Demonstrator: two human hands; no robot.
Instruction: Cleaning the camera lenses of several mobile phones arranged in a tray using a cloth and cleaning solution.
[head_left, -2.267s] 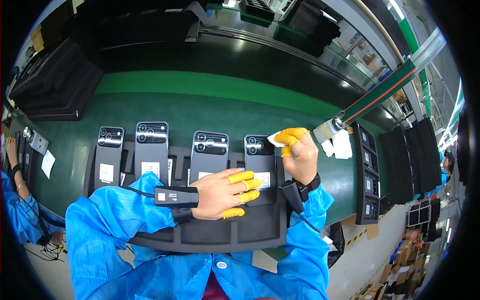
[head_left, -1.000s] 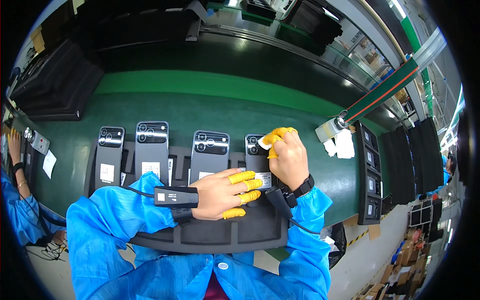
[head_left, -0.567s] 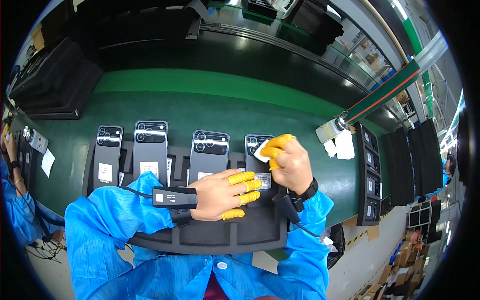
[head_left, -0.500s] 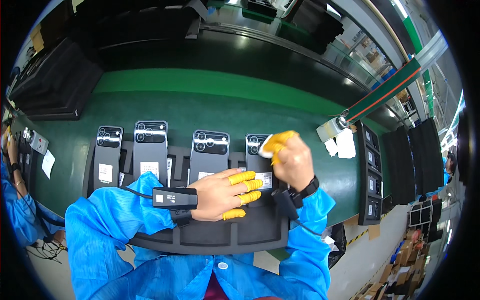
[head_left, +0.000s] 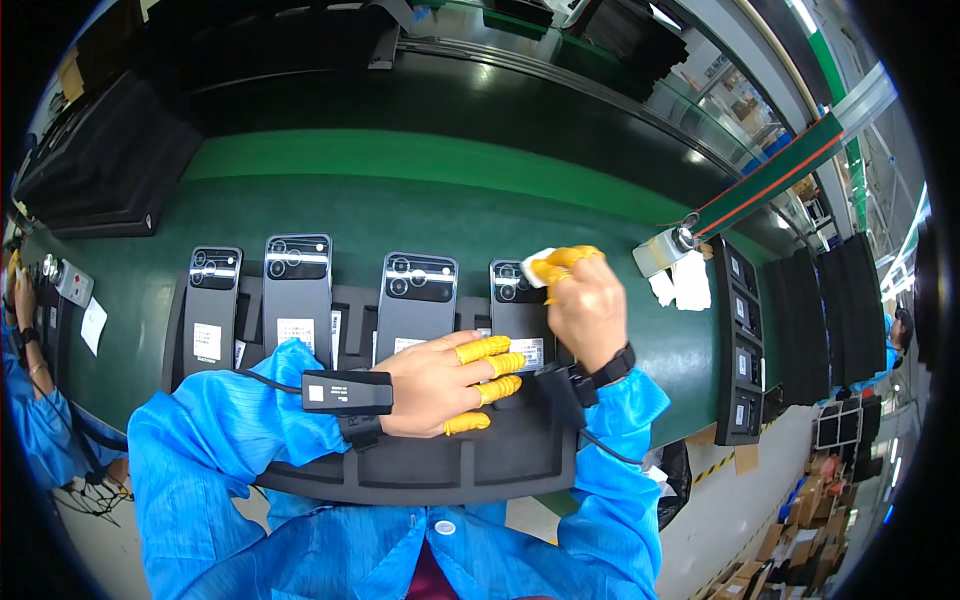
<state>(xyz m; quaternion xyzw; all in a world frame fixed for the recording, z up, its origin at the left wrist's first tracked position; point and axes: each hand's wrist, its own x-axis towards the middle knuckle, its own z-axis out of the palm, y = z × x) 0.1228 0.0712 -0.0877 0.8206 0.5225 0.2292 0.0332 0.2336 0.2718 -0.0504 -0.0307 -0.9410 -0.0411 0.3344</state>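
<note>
1. Head view: the right hand [head_left: 588, 308] is closed around a small white cloth [head_left: 537, 256], pinched between yellow-capped fingertips [head_left: 556, 266] at the hand's 11 o'clock.
2. The cloth is pressed against the camera end of the fourth phone [head_left: 518, 312], the rightmost of a row lying back-up.
3. The left hand [head_left: 440, 383] is laid flat and open, nothing being gripped; its yellow-capped fingers [head_left: 487, 350] are spread over the lower part of that same phone, at about 8 o'clock from the right hand.
4. A black strap-on device [head_left: 347, 392] is worn at the left wrist, and a dark band [head_left: 606, 368] at the right wrist; both arms are covered by blue sleeves [head_left: 215, 420].
5. The fourth phone is seated in a black tray [head_left: 470, 465], which lies at the near edge of the green worktop [head_left: 400, 200].
6. Three more phones are set in the tray toward 9 o'clock: the third phone [head_left: 414, 305], the second phone [head_left: 296, 295] and the first phone [head_left: 211, 308], all with camera ends away from the person.
7. At 3 o'clock from the right hand, white scraps [head_left: 682, 285] are seen on the worktop, with an upright rack of dark devices [head_left: 739, 345] just beyond.
8. At the far left edge, another person's blue sleeve [head_left: 35, 425] is visible.
</note>
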